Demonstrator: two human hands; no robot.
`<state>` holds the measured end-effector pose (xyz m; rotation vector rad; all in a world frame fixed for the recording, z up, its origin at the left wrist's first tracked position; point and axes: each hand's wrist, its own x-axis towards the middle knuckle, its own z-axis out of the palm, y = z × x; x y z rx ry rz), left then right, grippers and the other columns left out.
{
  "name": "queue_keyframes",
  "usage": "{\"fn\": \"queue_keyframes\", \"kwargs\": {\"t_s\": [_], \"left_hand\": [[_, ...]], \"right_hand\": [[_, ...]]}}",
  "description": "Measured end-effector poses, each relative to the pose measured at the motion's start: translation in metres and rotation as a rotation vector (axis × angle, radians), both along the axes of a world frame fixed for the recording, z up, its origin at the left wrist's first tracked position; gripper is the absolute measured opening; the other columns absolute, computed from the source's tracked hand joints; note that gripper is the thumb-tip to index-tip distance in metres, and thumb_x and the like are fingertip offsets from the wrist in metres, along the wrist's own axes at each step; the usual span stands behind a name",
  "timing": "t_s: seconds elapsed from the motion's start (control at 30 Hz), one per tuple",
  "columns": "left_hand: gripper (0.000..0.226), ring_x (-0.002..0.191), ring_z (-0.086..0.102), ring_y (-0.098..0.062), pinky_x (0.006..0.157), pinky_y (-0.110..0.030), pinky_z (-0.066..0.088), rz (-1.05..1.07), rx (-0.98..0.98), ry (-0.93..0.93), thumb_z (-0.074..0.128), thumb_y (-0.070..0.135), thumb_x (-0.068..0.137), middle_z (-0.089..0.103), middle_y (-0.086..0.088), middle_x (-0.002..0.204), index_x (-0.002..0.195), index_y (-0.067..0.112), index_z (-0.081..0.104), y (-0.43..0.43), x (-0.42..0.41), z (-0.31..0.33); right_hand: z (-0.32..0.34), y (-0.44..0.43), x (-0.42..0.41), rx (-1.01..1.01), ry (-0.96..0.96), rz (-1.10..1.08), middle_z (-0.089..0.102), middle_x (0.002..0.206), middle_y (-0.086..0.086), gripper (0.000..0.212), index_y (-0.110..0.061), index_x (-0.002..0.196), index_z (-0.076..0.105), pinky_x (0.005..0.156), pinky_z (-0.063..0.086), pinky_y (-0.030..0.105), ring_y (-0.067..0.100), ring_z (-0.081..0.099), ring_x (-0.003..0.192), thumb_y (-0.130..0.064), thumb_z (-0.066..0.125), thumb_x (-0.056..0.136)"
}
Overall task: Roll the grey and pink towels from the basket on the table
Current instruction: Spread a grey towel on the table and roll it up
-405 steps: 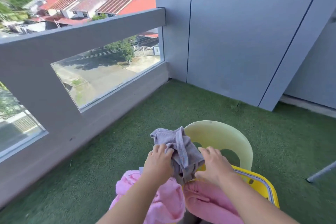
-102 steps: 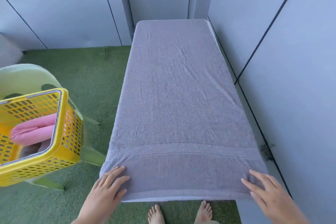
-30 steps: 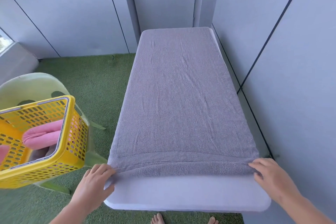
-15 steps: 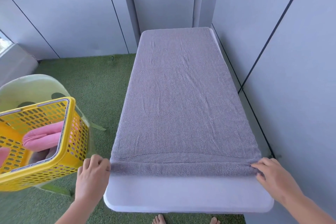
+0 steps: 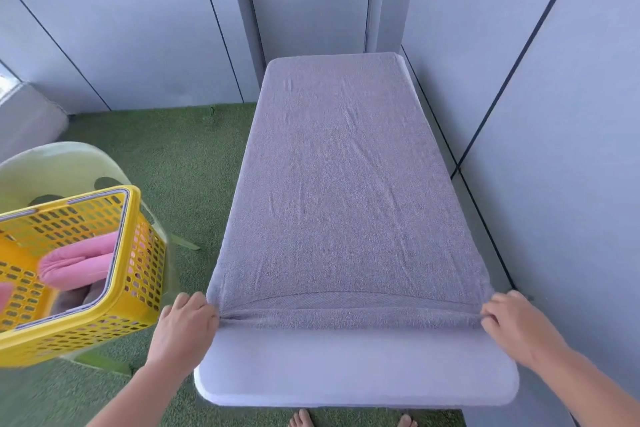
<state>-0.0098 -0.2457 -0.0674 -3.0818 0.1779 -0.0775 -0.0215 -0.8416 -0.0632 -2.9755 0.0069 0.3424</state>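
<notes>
The grey towel lies spread lengthwise over the white table, reaching its far end. Its near edge is turned over into a thin roll across the table's width. My left hand grips the roll's left end, and my right hand pinches its right end. A bare strip of table shows between the roll and me. To the left, a pink towel lies folded inside the yellow basket.
The basket sits on a pale green plastic chair standing on green artificial grass. Grey panel walls close in the table's far end and right side. My bare toes show under the table's near edge.
Since a second ago, both hands have carried the rolled near edge a little farther up the table, baring more of the white top. Earlier, the towel was taken from the basket and laid flat.
</notes>
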Motion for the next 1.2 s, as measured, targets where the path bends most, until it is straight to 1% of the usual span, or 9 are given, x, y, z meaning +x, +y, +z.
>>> {"fn": "queue_keyframes", "kwargs": {"t_s": [0.17,0.33,0.4,0.53,0.63,0.77,0.97,1.07,1.2], "left_hand": [[0.031,0.077,0.050,-0.018,0.067,-0.037,0.046,0.238,-0.016,0.160,0.045,0.031,0.099,0.042,0.007,0.082,0.079,0.027,0.068,-0.016,0.032,0.013],[0.019,0.064,0.056,-0.029,0.060,-0.039,0.048,0.495,-0.265,0.140,0.040,0.029,0.100,0.046,0.003,0.086,0.084,0.027,0.050,-0.033,0.038,0.014],[0.007,0.068,0.056,-0.031,0.058,-0.038,0.044,0.485,-0.352,0.077,0.048,0.023,0.096,0.048,0.002,0.094,0.091,0.029,0.049,-0.036,0.032,0.013],[0.036,0.097,0.054,-0.023,0.067,-0.039,0.051,0.225,-0.255,0.128,0.071,0.016,0.077,0.053,0.007,0.113,0.107,0.031,0.059,-0.024,0.021,-0.001],[0.049,0.103,0.050,-0.021,0.077,-0.041,0.051,0.163,-0.152,0.162,0.078,0.025,0.072,0.057,0.013,0.120,0.118,0.035,0.063,-0.010,0.021,-0.007],[0.025,0.092,0.045,-0.019,0.070,-0.038,0.047,0.122,-0.102,0.096,0.055,0.038,0.082,0.056,0.015,0.098,0.102,0.033,0.071,-0.002,0.029,-0.008],[0.033,0.088,0.041,-0.019,0.070,-0.037,0.042,0.088,-0.098,0.016,0.038,0.043,0.080,0.044,0.010,0.093,0.073,0.033,0.069,-0.003,0.018,0.002],[0.032,0.080,0.035,-0.019,0.068,-0.038,0.041,0.195,-0.101,0.003,0.042,0.042,0.085,0.037,0.009,0.085,0.061,0.032,0.061,-0.010,0.033,0.010],[0.016,0.081,0.047,-0.016,0.062,-0.034,0.047,0.318,-0.211,0.124,0.057,0.028,0.090,0.041,0.011,0.083,0.087,0.036,0.070,-0.017,0.056,0.012]], "right_hand": [[0.014,0.010,0.029,-0.054,-0.048,-0.085,0.040,0.079,-0.010,0.023,-0.027,0.064,0.062,0.056,0.046,0.031,0.014,0.046,0.075,-0.026,0.056,0.086],[0.013,0.020,0.032,0.222,-0.092,-0.280,0.052,0.086,-0.005,0.015,-0.021,0.093,0.062,0.066,0.042,0.032,0.017,0.057,0.072,-0.010,0.062,0.083],[0.011,0.021,0.025,0.282,-0.099,-0.273,0.055,0.093,-0.009,0.027,-0.026,0.099,0.057,0.070,0.041,0.031,0.008,0.057,0.077,-0.010,0.065,0.079],[-0.008,0.011,0.013,0.132,-0.161,-0.062,0.060,0.106,-0.009,0.045,-0.020,0.108,0.068,0.083,0.050,0.034,0.018,0.055,0.100,-0.005,0.076,0.066],[-0.019,0.007,0.015,0.069,-0.233,-0.025,0.062,0.101,-0.008,0.043,-0.016,0.103,0.074,0.077,0.053,0.035,0.019,0.051,0.094,-0.001,0.081,0.063],[-0.006,0.006,0.025,-0.005,-0.160,-0.032,0.056,0.080,-0.020,0.013,-0.029,0.076,0.070,0.057,0.039,0.022,0.010,0.043,0.085,-0.016,0.068,0.078],[0.011,0.005,0.028,-0.045,-0.051,0.014,0.045,0.070,-0.016,0.034,-0.032,0.049,0.049,0.047,0.025,0.014,0.006,0.044,0.077,-0.024,0.066,0.078],[0.013,0.008,0.043,0.012,-0.006,-0.072,0.045,0.073,-0.007,0.034,-0.024,0.053,0.046,0.049,0.039,0.028,0.010,0.052,0.063,-0.023,0.057,0.085],[0.010,0.015,0.059,0.119,-0.049,-0.201,0.051,0.081,-0.006,0.027,-0.033,0.070,0.056,0.058,0.043,0.031,0.015,0.057,0.064,-0.010,0.055,0.084]]}}
